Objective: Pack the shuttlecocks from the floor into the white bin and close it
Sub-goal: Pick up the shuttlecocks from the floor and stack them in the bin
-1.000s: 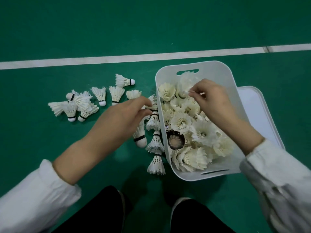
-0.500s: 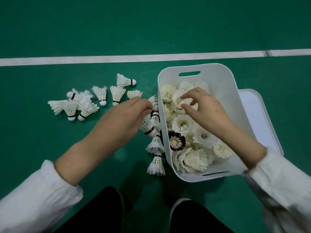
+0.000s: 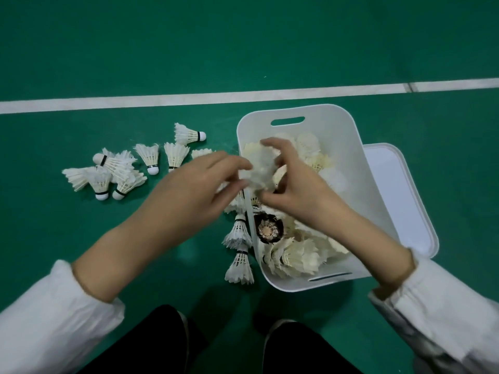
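The white bin [image 3: 337,125] stands on the green floor, heaped with white shuttlecocks [image 3: 299,259] and one dark one [image 3: 268,229]. Both hands meet over its left rim around a blurred white shuttlecock [image 3: 258,171]. My left hand [image 3: 194,190] pinches it from the left, and my right hand [image 3: 299,190] curls its fingers round it from the right. Several loose shuttlecocks [image 3: 108,174] lie on the floor to the left. A short stack of shuttlecocks [image 3: 239,265] lies against the bin's left wall.
The bin's white lid [image 3: 399,190] lies flat on the floor, partly under the bin's right side. A white court line [image 3: 135,102] runs across behind the bin. My dark trouser legs [image 3: 151,344] and shoes fill the bottom middle.
My left hand has lifted a shuttlecock from the floor to the bin's left rim. My right hand has come left from the heap to meet it and closed round the same shuttlecock.
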A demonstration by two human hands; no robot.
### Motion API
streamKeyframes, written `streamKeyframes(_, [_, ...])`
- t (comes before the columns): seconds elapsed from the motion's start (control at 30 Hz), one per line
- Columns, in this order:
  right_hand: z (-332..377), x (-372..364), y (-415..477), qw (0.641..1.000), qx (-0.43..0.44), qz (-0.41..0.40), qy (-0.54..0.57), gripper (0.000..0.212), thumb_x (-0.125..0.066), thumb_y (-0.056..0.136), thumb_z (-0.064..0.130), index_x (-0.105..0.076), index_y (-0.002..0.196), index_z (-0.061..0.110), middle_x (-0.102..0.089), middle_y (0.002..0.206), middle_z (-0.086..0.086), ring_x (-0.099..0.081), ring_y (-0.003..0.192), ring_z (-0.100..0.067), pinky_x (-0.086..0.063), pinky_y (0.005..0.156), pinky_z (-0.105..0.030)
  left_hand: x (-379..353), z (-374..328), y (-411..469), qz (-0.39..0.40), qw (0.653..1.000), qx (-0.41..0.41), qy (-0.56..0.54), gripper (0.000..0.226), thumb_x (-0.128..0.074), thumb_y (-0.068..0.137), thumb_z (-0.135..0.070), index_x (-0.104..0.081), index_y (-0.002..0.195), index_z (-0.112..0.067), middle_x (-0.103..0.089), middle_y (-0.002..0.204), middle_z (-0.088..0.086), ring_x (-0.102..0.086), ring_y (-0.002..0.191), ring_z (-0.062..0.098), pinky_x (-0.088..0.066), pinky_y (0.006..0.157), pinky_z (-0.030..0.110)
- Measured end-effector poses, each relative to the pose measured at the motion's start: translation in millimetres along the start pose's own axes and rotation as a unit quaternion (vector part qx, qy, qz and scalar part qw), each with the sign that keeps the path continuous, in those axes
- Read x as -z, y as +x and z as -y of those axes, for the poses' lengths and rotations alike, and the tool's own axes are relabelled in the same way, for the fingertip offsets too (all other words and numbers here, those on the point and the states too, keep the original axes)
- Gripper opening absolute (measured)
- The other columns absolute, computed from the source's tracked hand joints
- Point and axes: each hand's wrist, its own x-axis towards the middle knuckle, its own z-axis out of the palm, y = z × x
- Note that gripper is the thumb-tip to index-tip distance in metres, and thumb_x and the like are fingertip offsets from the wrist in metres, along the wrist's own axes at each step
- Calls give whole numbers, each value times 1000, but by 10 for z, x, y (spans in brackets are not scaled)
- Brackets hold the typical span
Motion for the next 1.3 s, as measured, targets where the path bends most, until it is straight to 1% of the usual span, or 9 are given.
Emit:
streamKeyframes(0.1, [-324,305,97,992,-73,-103,-8,40,-69,80,23,-44,112,26,-62,89,2,-62,60,-11,-43,46,-18,56,134,1,-5,999,49,2,25,-44,91,-32,-57,110,-20,-52,91,-15,-52,77,5,-41,68,23])
streamKeyframes(0.17, [-602,425,252,981,-105,-156,-44,27,-70,80,31,-52,95,17,-65,92,-7,-63,68,-16,-39,50,-21,22,329,-16,49,993,102,36,24,-43,91,-32,-58,106,-21,-52,92,-12,-54,79,11,-43,70,28])
streamKeyframes(0.27, [-921,387,528,977,-115,-151,-101,23,-71,80,30,-59,83,11,-60,96,-11,-58,72,-18,-38,57,-20,-147,627,-164,159,966,184,83,19,-46,92,-31,-58,105,-22,-60,97,-6,-57,85,17,-47,76,33])
streamKeyframes(0.37, [-1088,220,755,976,-122,-108,-146,24,-69,82,25,-64,98,7,-55,107,-12,-57,93,-27,-44,78,-33,-310,785,-363,189,956,210,76,14,-51,91,-30,-59,100,-23,-62,91,-6,-59,86,19,-47,77,32])
streamKeyframes(0.53, [-1216,49,814,962,-141,-59,-228,34,-67,82,32,-65,106,8,-52,110,-9,-52,105,-27,-47,89,-41,-383,882,-475,203,953,218,64,13,-50,91,-31,-58,99,-24,-57,86,-9,-56,83,17,-46,76,30])
streamKeyframes(0.73, [-945,229,747,941,-168,-4,-293,43,-66,83,32,-59,124,20,-38,137,-11,-34,128,-28,-30,107,-39,-365,937,-425,203,954,210,59,17,-47,92,-32,-57,102,-23,-62,96,-4,-57,89,17,-46,81,32])
streamKeyframes(1.0, [74,13,572,923,21,-55,-381,32,-48,93,29,-56,119,13,-46,128,-8,-46,117,-27,-44,91,-39,-278,1036,-517,160,964,208,40,16,-47,92,-30,-58,101,-21,-64,98,-2,-57,89,17,-46,78,32])
streamKeyframes(1.2, [31,-197,776,873,-49,27,-485,28,-46,91,13,-56,115,3,-50,120,-16,-47,111,-33,-46,86,-41,-207,1205,-670,148,962,229,18,14,-47,92,-29,-58,99,-22,-63,96,-2,-56,87,17,-47,78,34])
streamKeyframes(1.3, [-58,-118,700,885,-39,6,-464,27,-44,93,18,-60,111,6,-57,113,-13,-53,104,-32,-48,79,-38,-224,1260,-695,150,960,235,16,15,-47,92,-29,-58,99,-22,-63,97,-1,-56,87,17,-47,78,34])
